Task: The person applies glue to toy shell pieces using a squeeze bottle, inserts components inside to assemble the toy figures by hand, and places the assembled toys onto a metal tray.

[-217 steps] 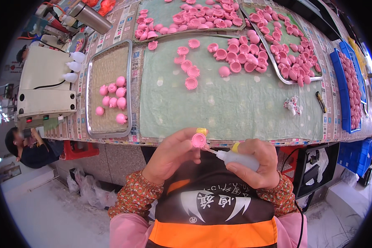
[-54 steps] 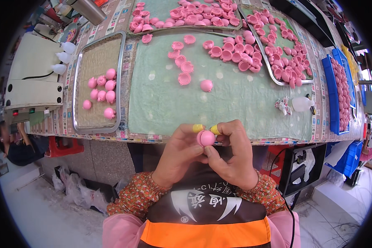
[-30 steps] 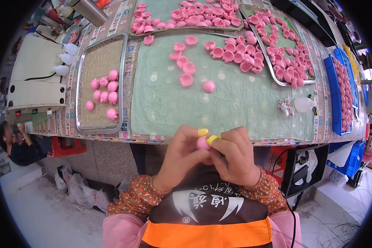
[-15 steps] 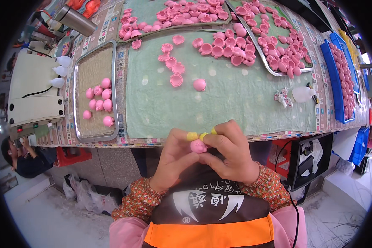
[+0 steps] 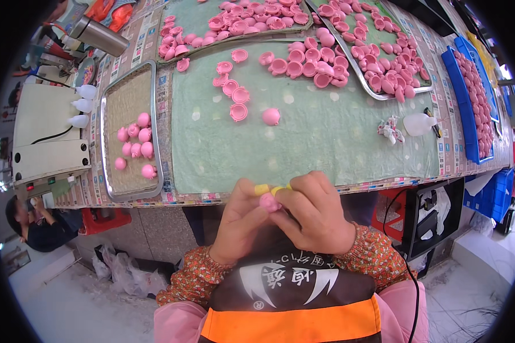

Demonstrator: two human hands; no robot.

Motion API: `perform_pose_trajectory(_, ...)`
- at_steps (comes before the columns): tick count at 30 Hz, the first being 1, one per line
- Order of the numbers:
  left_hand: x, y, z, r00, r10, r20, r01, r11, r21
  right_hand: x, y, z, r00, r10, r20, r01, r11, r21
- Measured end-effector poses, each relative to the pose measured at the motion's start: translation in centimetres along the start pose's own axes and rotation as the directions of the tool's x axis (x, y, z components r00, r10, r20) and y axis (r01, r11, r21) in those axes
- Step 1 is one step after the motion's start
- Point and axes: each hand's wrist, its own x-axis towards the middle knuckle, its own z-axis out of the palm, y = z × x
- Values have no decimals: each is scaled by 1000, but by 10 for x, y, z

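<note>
Pinching a pink ball (image 5: pixel 269 202) between the fingertips of both hands, a person sits at a table's near edge, seen from the head camera. The ball is at the edge, in front of the dark apron (image 5: pixel 292 280). The thumb and forefinger of the left hand (image 5: pixel 243 220) press on it from one side; those of the right hand (image 5: pixel 309 214) grip it from the other, the remaining fingers curled. Yellow wraps (image 5: pixel 261 189) circle some fingers. Fingers hide part of the ball, so its far side cannot be told.

At left, a metal tray (image 5: pixel 155 103) holds nine pink balls. Beyond the green cloth (image 5: pixel 326 151), an upper tray (image 5: pixel 195 14) and a right tray (image 5: pixel 349 63) hold pink half-shells, too many and overlapped to count. A blue bin (image 5: pixel 459 86) at far right is packed with pink pieces, also too crowded to count.

On the cloth lie one more ball (image 5: pixel 271 116), a loose line of six half-shells (image 5: pixel 238 112), and a bigger heap (image 5: pixel 309 63) near the right tray. One white bottle (image 5: pixel 419 123) lies on its side between one crumpled rag (image 5: pixel 390 130) and one knife (image 5: pixel 436 127). Three white bulbs (image 5: pixel 82 105) jut from a pale machine (image 5: pixel 48 123) at left.
</note>
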Motion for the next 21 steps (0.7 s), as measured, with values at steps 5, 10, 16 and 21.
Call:
perform_pose_trajectory(5, -1, 8, 1, 1000, -24, 14, 24, 1000, 17, 5, 0, -5, 997, 55, 59, -55, 998, -2)
perform_pose_trajectory(10, -1, 6, -3, 999, 29, 15, -31, 984, 177, -2, 3, -2, 998, -18, 60, 16, 999, 33)
perform_pose_trajectory(16, -3, -2, -1, 999, 36, -21, -34, 996, 79, -7, -3, 1, 998, -64, 19, 65, 998, -27)
perform_pose_trajectory(21, -3, -7, -4, 1000, 17, -23, -16, 997, 70, -7, -6, 3, 997, -67, -24, 65, 996, -59)
